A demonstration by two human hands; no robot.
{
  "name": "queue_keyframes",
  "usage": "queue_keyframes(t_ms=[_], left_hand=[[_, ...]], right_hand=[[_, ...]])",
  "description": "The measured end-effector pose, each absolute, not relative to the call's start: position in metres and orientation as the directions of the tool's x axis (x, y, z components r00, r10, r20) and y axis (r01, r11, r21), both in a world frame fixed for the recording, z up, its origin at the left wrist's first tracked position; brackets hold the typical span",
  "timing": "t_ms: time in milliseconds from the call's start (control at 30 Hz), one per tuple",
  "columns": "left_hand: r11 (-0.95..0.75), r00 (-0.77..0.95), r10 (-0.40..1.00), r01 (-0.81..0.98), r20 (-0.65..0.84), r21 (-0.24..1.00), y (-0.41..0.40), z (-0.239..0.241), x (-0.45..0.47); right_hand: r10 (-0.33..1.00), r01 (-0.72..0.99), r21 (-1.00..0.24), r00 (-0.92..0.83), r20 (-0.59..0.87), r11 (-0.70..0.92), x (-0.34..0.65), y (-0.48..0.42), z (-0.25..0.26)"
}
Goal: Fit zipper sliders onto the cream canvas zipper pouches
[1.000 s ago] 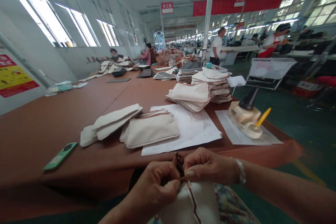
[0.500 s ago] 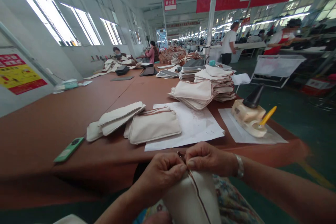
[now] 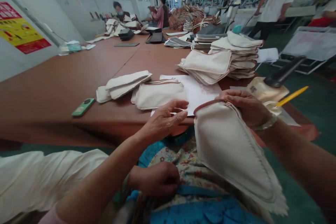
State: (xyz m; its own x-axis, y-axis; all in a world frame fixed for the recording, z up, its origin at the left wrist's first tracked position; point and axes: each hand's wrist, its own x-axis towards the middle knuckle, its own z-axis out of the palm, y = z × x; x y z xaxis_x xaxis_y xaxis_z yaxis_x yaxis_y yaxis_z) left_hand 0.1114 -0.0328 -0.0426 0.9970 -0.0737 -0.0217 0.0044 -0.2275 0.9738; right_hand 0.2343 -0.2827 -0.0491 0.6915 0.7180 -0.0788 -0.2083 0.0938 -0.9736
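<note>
My right hand [image 3: 243, 107] pinches a cream pouch [image 3: 229, 143] at its brown-trimmed upper corner, and the pouch hangs down over the lap. My left hand [image 3: 170, 117] is apart from it, fingers spread with nothing in them, in front of a small pile of cream pouches [image 3: 159, 94] near the table edge. Left of that pile, more flat cream pieces [image 3: 128, 84] overlap. Below my left arm, another person's closed hand [image 3: 157, 178] rests against the flowered cloth [image 3: 183, 157]. Whether that hand holds anything is hidden.
White paper [image 3: 201, 92] lies on the brown table [image 3: 105, 63]. Behind it stand stacked cream pouches [image 3: 207, 63]. At the right are a beige container [image 3: 265, 89] with a black tool and a yellow stick [image 3: 292, 96]. A green phone [image 3: 83, 107] lies left. A white sleeve [image 3: 57, 171] reaches in.
Both hands were together at the pouch's zipper end. My left hand has let go and opened; my right hand has raised the pouch to the right. The view has tilted downward.
</note>
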Motion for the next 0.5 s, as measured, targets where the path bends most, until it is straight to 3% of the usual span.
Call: queue_keyframes(t_ms=[67,167,233,300,400,433,500], left_hand=[[-0.282,1.000,-0.024,-0.009,0.003,0.959,-0.032,-0.048,0.110],[-0.350,0.999,0.025,-0.027,0.038,0.936,-0.039,-0.039,0.111],[-0.387,0.997,0.020,-0.062,0.075,0.920,-0.049,-0.020,0.115],[-0.412,0.988,-0.020,-0.150,0.156,0.899,-0.063,0.009,0.118],[-0.455,0.940,-0.081,-0.330,0.331,0.827,-0.088,0.055,0.112],[-0.478,0.921,-0.093,-0.375,0.379,0.794,-0.096,0.068,0.106],[-0.551,0.892,-0.121,-0.426,0.436,0.718,-0.110,0.091,0.090]], right_hand=[[0.685,-0.107,-0.994,0.726,-0.063,0.022,0.242,-0.297,-0.045],[0.738,0.114,-0.974,0.671,-0.070,-0.195,0.252,-0.314,-0.035],[0.837,0.313,-0.881,0.526,-0.150,-0.354,0.245,-0.314,-0.028],[0.909,0.586,-0.699,0.327,-0.259,-0.410,0.221,-0.306,-0.023],[0.937,0.899,-0.389,0.059,-0.345,-0.200,0.162,-0.285,-0.029],[0.928,0.930,-0.355,-0.044,-0.370,-0.098,0.142,-0.278,-0.035],[0.931,0.910,-0.414,-0.131,-0.341,-0.023,0.108,-0.266,-0.048]])
